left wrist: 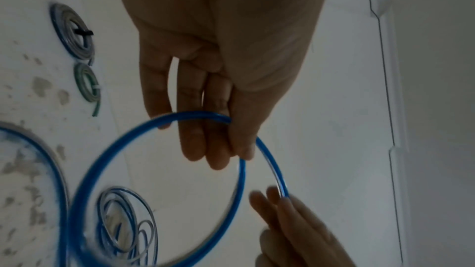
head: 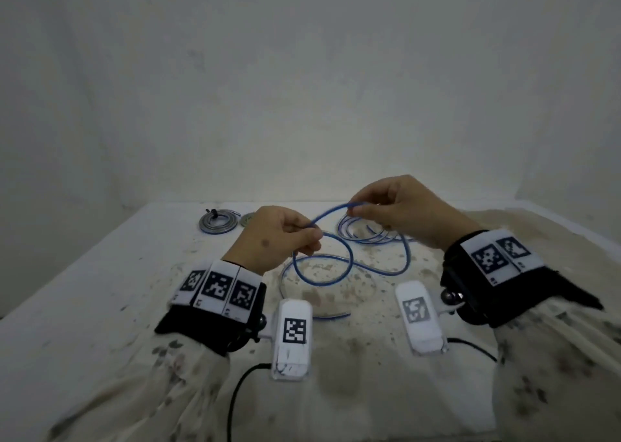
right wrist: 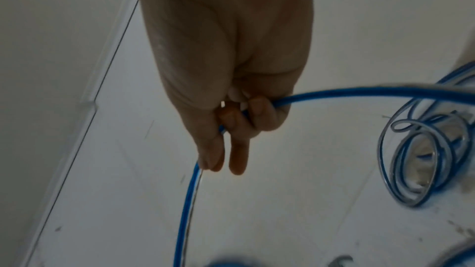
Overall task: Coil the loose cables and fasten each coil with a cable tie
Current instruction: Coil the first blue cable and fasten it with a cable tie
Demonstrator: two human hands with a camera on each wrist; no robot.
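Head view: camera sits above and behind both wrists, faces forward and down over the stained table [head: 100, 273] to the wall; widest of the three, takes in both hands and all cable.

Left wrist view: looks along the left hand [left wrist: 221, 52] from very near, fingers pointing to 6 o'clock in frame. Grey tied coil [left wrist: 73, 33] at 10 o'clock, green coil [left wrist: 87, 86] at 9 o'clock.

Right wrist view: looks along the right hand [right wrist: 226, 58], equally near, fingers to 6 o'clock.

Shared: the blue cable [head: 331, 211] spans both wrist views; the loose blue-and-white coils [right wrist: 421, 161] show in all three. The right hand's fingertips enter the left wrist view at 5 o'clock.
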